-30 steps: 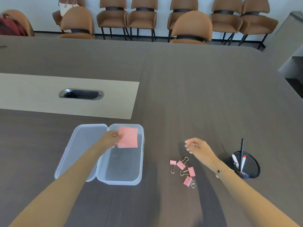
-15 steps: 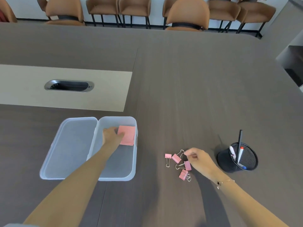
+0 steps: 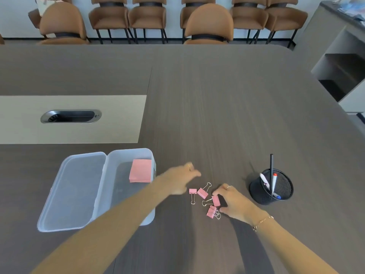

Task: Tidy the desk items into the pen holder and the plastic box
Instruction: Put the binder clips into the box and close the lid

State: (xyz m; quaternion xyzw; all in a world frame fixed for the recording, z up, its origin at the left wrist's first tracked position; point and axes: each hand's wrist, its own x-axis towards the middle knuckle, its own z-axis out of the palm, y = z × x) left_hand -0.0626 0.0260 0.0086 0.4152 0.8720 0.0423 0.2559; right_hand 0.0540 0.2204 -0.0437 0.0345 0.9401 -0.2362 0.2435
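A clear plastic box (image 3: 126, 194) sits open on the dark bench (image 3: 227, 115), its lid (image 3: 77, 190) lying flat to its left. A pink pad (image 3: 140, 171) lies inside the box at the far right corner. To the right of the box, a cluster of pink clips (image 3: 205, 198) lies on the bench, some touching one another. The left hand (image 3: 180, 179) reaches across from the box side, blurred, its grip released with fingers extended just beyond the leftmost clip; it holds nothing. The right hand (image 3: 234, 202) rests at the right edge of the cluster, thumb and forefinger closed in a pinch grip on one clip (image 3: 215, 200), with another clip just beside the thumb. A bracelet (image 3: 262, 222) circles the right wrist. Near the right hand, a black mesh holder (image 3: 271, 187) stands upright on the bench with pens (image 3: 273, 180) in it. Brown chairs (image 3: 209, 22) line the far side of the bench
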